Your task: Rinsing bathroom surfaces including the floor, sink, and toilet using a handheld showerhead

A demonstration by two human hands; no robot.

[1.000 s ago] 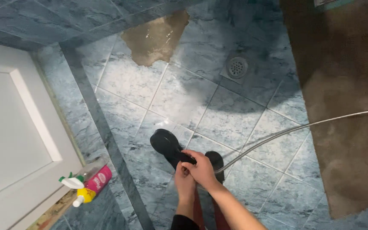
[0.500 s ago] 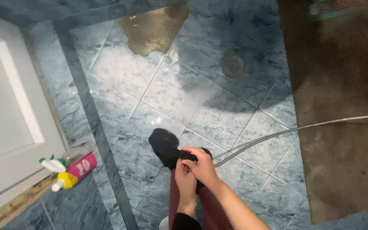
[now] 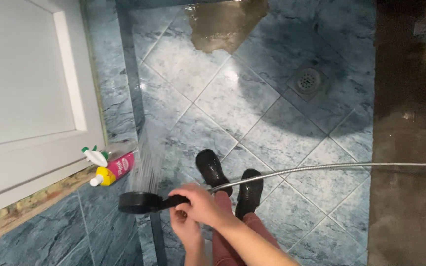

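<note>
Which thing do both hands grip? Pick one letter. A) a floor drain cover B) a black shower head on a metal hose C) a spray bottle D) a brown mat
B: the right hand and left hand close on the handle of the black shower head, which sprays water toward the wall while its metal hose trails off to the right.

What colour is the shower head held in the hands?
Black; the shower head shows clearly in the head view.

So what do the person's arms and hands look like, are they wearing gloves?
No gloves. Both hands, left hand and right hand, are bare, with no rings or watch showing. The right forearm is bare too, no sleeve in view.
</note>
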